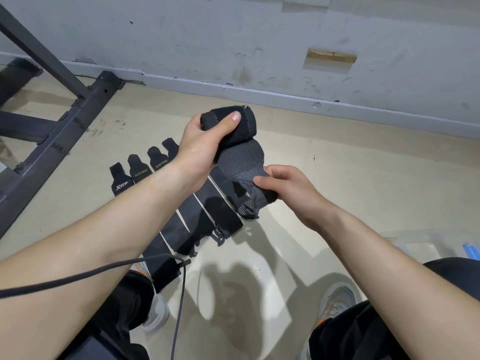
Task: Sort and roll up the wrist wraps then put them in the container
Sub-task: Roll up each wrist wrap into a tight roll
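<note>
Cable (78, 275) crosses left forearm (117, 224); left hand (202, 149) grips rolled wrist wrap (246, 136); right hand (288, 188) pinches its loose end

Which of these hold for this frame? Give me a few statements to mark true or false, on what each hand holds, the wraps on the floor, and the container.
1. The left hand grips the rolled part of a black wrist wrap. True.
2. The right hand holds nothing. False: it pinches the same wrap's loose grey end.
3. Several other wraps lie flat, side by side, on the floor. True.
4. The held wrap already lies in the clear container. False: both hands hold it up above the floor, and the container stands apart at the lower right.
</note>
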Demonstrator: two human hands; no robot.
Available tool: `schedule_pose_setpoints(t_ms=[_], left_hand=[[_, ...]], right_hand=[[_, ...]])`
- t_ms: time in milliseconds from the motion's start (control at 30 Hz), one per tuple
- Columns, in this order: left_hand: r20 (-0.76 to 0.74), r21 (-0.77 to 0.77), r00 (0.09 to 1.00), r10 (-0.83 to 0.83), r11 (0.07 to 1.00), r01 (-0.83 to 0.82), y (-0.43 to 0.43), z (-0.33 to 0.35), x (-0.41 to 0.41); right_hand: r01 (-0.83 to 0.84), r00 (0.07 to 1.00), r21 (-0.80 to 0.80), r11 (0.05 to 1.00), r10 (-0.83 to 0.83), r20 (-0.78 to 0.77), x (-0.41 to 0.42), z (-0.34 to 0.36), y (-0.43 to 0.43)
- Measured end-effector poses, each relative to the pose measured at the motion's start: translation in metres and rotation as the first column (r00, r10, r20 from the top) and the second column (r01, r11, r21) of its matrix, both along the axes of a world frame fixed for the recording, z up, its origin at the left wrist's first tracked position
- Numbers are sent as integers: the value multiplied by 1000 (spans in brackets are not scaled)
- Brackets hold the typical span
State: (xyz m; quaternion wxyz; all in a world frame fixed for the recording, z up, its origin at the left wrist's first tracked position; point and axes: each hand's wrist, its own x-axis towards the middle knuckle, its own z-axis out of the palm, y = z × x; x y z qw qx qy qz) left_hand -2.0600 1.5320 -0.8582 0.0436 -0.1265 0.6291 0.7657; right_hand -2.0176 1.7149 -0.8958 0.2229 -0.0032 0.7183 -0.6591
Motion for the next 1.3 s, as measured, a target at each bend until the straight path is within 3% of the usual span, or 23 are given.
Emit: schedule_pose_setpoints(t_ms=[133, 267, 400, 633, 833, 1133, 1300], left_hand=[[78, 131, 997, 2, 991, -12, 8, 3, 6], [109, 129, 994, 33, 990, -47, 15, 1, 10], [91, 133, 996, 22, 990, -34, 23, -5, 13], [105, 102, 994, 10, 995, -20, 29, -18, 18], [91, 40, 995, 51, 998, -54, 24, -12, 10], [143, 148, 990, 1, 989, -23, 20, -4, 7], [16, -31, 998, -65, 997, 66, 6, -2, -3]], right_hand=[[65, 998, 26, 998, -65, -11, -1, 10, -3], [239, 954, 84, 967, -218, -206, -1, 9, -7], [190, 955, 148, 971, -148, -256, -1, 9, -12], [107, 979, 147, 983, -78, -190, -4, 6, -12], [156, 976, 188, 970, -123, -178, -2, 0, -15], [111, 987, -11, 994, -111, -117, -1, -3, -13], [110, 993, -80, 991, -114, -40, -2, -3, -10]])
